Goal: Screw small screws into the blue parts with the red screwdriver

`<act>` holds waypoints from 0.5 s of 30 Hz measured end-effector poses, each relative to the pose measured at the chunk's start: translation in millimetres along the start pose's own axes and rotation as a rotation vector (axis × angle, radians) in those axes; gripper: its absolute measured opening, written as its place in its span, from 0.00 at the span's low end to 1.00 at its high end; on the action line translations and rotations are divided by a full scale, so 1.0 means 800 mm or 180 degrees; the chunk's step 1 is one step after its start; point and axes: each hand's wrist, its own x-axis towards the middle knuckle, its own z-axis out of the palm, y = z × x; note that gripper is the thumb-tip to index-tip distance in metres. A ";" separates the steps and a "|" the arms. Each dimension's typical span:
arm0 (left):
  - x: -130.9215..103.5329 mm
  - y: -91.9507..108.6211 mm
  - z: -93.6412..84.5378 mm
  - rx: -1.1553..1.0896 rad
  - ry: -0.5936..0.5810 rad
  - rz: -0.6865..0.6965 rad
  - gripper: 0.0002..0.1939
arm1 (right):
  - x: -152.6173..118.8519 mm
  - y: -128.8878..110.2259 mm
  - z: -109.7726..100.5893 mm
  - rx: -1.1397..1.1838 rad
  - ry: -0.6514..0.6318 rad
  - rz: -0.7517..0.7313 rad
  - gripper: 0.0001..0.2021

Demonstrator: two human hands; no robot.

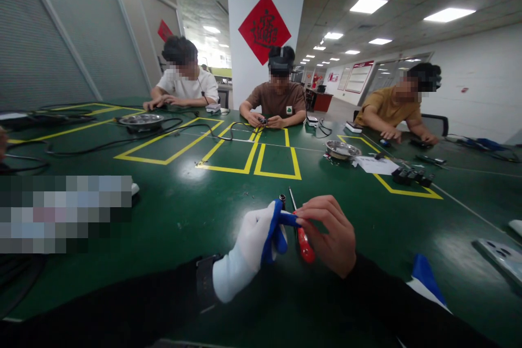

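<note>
Fingertips [302, 212] of the bare right hand [332, 234] together, clamped on the end of one blue-coated finger of a white knitted work glove [250, 242]. Glove worn on the left hand [264, 232], pale cuff reaching the wrist, just beside a black-strapped watch [207, 277]. On that hand, one finger pointing across into the pinch, others curled below it; contents of the palm, if any, impossible to tell.

Step in hand, judging by the pinch: handling the glove's fit at one fingertip, either seating it or tugging it loose; cannot say which from this view. Called for next, as a judgement: a firm hold on the fabric alone, a straight left finger, and a pull or push in line with that finger.

Below the meeting hands, on a dark green tabletop [191, 206], a red-handled screwdriver [305, 247] with a thin steel shaft, tip pointing away, partly covered. Near the shaft, a short dark metal cylinder [282, 199]. Beside the right arm's black sleeve [379, 280], another blue-and-white piece, probably a second glove [426, 277]. Farther right, a silver smartphone [501, 261]. Across the table, a round steel bowl [342, 148], a white paper sheet [377, 165], black blocky parts [411, 176] and three seated co-workers [277, 100].
</note>
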 end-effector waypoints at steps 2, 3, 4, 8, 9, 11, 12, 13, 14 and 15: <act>0.005 0.010 -0.011 0.0147 0.0249 0.0307 0.28 | 0.001 0.006 -0.002 -0.0051 0.0088 0.0282 0.07; 0.011 0.015 -0.019 0.0240 0.0395 0.0552 0.26 | 0.002 0.010 -0.002 -0.0102 0.0032 0.0400 0.06; 0.017 0.019 -0.027 0.0346 0.0590 0.0875 0.24 | 0.003 0.014 -0.003 -0.0144 -0.0086 0.0491 0.04; 0.045 0.017 -0.056 0.1324 0.0185 0.1756 0.33 | 0.003 0.028 -0.001 -0.0155 -0.0643 0.0595 0.03; 0.049 0.012 -0.059 0.1657 -0.0104 0.1657 0.38 | 0.003 0.031 0.000 -0.0166 -0.0736 0.0584 0.03; 0.052 -0.001 -0.060 0.2217 -0.0609 0.1356 0.47 | 0.002 0.035 0.001 -0.0215 -0.0918 0.0555 0.03; 0.051 -0.008 -0.059 0.2392 -0.0773 0.1261 0.49 | 0.001 0.036 0.001 -0.0241 -0.0998 0.0540 0.04; 0.050 -0.015 -0.056 0.2513 -0.0883 0.1207 0.49 | 0.001 0.036 0.001 -0.0261 -0.1064 0.0524 0.04; 0.049 -0.020 -0.054 0.2569 -0.0912 0.1203 0.48 | 0.001 0.036 0.001 -0.0272 -0.1119 0.0505 0.04; 0.048 -0.024 -0.052 0.2573 -0.0899 0.1218 0.46 | 0.001 0.036 0.002 -0.0280 -0.1162 0.0485 0.04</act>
